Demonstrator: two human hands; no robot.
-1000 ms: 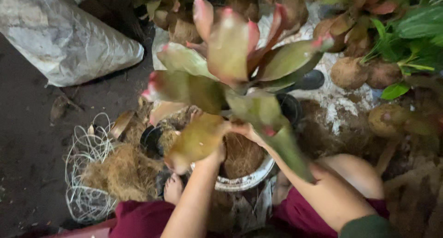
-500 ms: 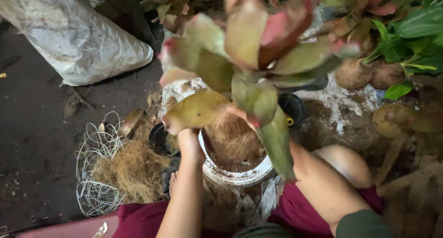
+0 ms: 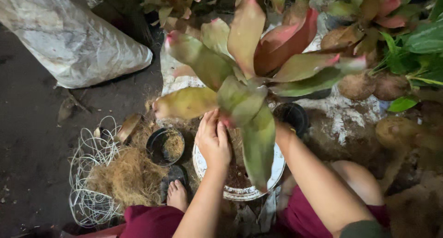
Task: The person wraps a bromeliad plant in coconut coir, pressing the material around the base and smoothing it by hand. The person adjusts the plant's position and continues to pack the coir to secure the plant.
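A plant (image 3: 244, 67) with broad green and red leaves stands in a white round pot (image 3: 240, 193) holding dark soil (image 3: 237, 175). My left hand (image 3: 213, 138) lies palm down at the plant's base, its fingers cupped against the stem under the leaves. My right forearm (image 3: 304, 164) reaches in from the right. A long drooping leaf hides the hand at its end, down by the plant's base, so I cannot see its fingers.
A small black pot (image 3: 165, 146) with fibre sits left of the white pot, and another black pot (image 3: 290, 115) sits behind it. A wire basket (image 3: 87, 173) of coconut fibre lies left, a white sack (image 3: 69, 39) far left. Potted plants (image 3: 415, 44) and husk balls (image 3: 355, 85) crowd the right. My bare foot (image 3: 176, 194) is near the pots.
The plant, held tilted above the white pot with its fibrous root ball showing, has come down upright into it. My left hand moved from the pot's left side onto the plant's base.
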